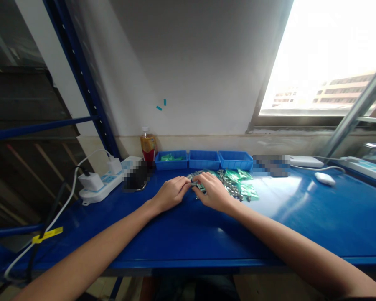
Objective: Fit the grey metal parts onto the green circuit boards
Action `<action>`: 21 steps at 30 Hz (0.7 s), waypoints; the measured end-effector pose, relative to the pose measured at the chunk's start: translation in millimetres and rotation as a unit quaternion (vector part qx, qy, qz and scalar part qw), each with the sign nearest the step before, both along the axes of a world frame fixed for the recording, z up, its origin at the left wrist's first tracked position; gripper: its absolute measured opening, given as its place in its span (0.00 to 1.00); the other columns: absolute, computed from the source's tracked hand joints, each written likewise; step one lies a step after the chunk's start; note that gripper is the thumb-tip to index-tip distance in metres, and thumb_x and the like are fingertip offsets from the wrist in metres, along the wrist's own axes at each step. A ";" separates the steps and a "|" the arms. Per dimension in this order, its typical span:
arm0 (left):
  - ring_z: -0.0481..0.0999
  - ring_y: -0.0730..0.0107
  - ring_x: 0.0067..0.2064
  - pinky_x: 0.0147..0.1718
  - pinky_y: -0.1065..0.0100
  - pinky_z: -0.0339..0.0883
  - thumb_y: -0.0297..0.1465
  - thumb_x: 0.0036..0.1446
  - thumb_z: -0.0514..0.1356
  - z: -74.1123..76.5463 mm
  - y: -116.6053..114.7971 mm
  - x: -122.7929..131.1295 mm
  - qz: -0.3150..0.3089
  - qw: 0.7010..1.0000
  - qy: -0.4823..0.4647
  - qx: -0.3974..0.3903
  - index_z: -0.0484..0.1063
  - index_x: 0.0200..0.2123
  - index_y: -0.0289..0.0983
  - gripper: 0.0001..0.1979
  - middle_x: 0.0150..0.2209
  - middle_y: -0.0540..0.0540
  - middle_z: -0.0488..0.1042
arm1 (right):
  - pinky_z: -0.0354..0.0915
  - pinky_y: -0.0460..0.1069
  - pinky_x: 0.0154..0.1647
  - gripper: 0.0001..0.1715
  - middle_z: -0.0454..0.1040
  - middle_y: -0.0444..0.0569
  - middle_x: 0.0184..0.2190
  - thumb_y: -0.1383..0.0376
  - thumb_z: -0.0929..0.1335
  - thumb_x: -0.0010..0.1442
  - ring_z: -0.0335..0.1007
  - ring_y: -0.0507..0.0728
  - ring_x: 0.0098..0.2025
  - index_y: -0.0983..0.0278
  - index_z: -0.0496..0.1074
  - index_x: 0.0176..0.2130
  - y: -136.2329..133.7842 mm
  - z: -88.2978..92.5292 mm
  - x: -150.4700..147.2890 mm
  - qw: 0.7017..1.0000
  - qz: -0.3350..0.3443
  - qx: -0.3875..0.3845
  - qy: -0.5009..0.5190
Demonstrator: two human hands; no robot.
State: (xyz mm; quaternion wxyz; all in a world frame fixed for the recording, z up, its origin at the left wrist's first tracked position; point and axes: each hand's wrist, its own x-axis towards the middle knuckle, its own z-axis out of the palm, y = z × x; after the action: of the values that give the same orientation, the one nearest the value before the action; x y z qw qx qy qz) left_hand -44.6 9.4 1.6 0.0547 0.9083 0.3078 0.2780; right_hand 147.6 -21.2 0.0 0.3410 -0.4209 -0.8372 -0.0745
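Note:
My left hand [173, 193] and my right hand [213, 191] meet over the middle of the blue table. Their fingertips pinch a small grey metal piece [193, 184] between them; its exact kind is too small to make out. Just behind and right of my right hand lies a pile of small shiny metal parts [232, 188], partly hidden by that hand. Green-printed clear plastic bags [248, 190] rest on and beside the pile.
Three blue bins [203, 160] line the wall; the left one holds green bags. A drink bottle [148, 146] stands left of them. A power strip [113, 179] with plugged-in chargers is at left. White devices and a cable [325, 179] lie at right.

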 end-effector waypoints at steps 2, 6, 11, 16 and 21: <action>0.73 0.67 0.39 0.39 0.68 0.64 0.34 0.67 0.45 0.4 -0.1 -0.3 0.004 1.000 0.004 -0.003 0.69 0.37 0.36 0.15 0.35 0.45 0.73 | 0.60 0.51 0.41 0.07 0.72 0.50 0.35 0.63 0.65 0.61 0.65 0.58 0.39 0.63 0.68 0.40 -0.5 0.4 -0.4 1.000 0.001 0.007 -0.009; 0.73 0.67 0.39 0.39 0.69 0.65 0.34 0.65 0.48 0.7 -1.7 -1.0 0.006 1.000 -0.015 -0.017 0.68 0.42 0.37 0.11 0.36 0.46 0.74 | 0.60 0.51 0.40 0.08 0.71 0.50 0.33 0.62 0.63 0.63 0.64 0.57 0.37 0.63 0.69 0.37 0.7 0.7 -1.1 1.000 -0.002 0.014 -0.006; 0.74 0.68 0.37 0.37 0.69 0.65 0.34 0.61 0.55 0.3 -3.1 -0.8 0.000 0.999 -0.031 -0.010 0.65 0.46 0.38 0.11 0.35 0.48 0.73 | 0.59 0.50 0.38 0.13 0.69 0.48 0.29 0.64 0.61 0.65 0.63 0.55 0.35 0.63 0.68 0.30 2.4 0.1 -1.5 1.000 0.002 0.005 -0.006; 0.74 0.67 0.38 0.38 0.69 0.65 0.34 0.64 0.51 0.5 -2.5 0.0 0.008 1.000 -0.017 0.003 0.67 0.42 0.38 0.09 0.36 0.46 0.74 | 0.60 0.51 0.39 0.11 0.70 0.49 0.29 0.62 0.62 0.64 0.63 0.56 0.35 0.63 0.68 0.31 1.8 -0.4 -1.1 1.000 0.005 0.000 -0.004; 0.73 0.66 0.40 0.40 0.68 0.64 0.35 0.66 0.47 0.3 -0.8 -0.5 0.003 1.000 0.000 0.012 0.68 0.41 0.37 0.13 0.38 0.45 0.74 | 0.61 0.52 0.42 0.09 0.72 0.51 0.37 0.63 0.65 0.60 0.65 0.58 0.40 0.63 0.67 0.42 0.9 -0.7 0.2 1.000 0.008 0.006 0.013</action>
State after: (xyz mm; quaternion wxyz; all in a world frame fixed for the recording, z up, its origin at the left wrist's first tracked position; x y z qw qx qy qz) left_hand -45.0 8.6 1.9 0.0427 0.9081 0.3066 0.2821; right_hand 147.9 -20.2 -0.7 0.3549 -0.4129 -0.8357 -0.0718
